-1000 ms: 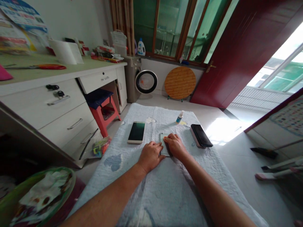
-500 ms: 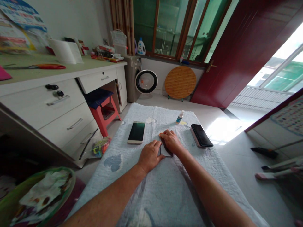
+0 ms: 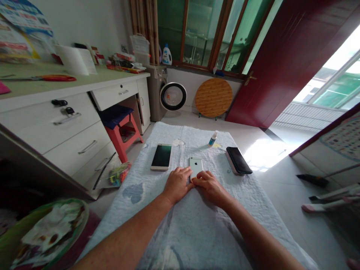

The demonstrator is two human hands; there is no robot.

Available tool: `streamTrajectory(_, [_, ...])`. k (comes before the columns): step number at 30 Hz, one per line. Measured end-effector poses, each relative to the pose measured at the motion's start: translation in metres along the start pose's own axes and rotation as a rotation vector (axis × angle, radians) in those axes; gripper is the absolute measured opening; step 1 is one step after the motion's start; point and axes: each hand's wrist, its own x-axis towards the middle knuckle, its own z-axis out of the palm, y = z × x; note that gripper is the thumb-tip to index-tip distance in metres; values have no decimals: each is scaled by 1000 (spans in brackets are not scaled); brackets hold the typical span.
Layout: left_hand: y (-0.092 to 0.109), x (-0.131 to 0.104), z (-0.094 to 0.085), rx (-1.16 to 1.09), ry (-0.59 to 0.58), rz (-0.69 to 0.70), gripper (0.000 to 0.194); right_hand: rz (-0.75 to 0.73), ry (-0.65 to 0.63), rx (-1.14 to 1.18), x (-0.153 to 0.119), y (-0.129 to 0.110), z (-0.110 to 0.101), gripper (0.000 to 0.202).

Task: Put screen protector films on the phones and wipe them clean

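A silver smartphone [image 3: 196,164] lies back side up on the cloth-covered table, its dark logo showing. My left hand [image 3: 177,183] grips it along the left edge, with the thumb at the lower end. My right hand [image 3: 209,186] has its fingers bunched over the phone's bottom part. A bit of something orange [image 3: 193,180] peeks out under those fingertips; the rest of it is covered. To the left lies a larger phone [image 3: 161,156] with its dark screen up. Over on the right is a black phone [image 3: 239,160] resting on a pinkish case or second item.
A small spray bottle [image 3: 212,139] stands near the far edge of the light blue tablecloth [image 3: 180,232]. Left of the table are a red stool [image 3: 123,135], a white desk [image 3: 70,137] and a filled waste bin [image 3: 84,210]. A folded round table [image 3: 213,96] leans at the back.
My right hand has slid toward me, from the phone's far end to its near end, with the orange thing under its fingers. The silver back and logo are now uncovered. My left hand stays put.
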Motion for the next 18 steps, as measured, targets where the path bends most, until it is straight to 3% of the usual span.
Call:
streamTrajectory(10, [3, 2, -7, 17, -34, 1, 46, 168, 111, -179, 41, 50, 4, 23])
streamTrajectory(18, [2, 2, -5, 11, -38, 6, 48, 252, 126, -224, 65, 62, 9, 24])
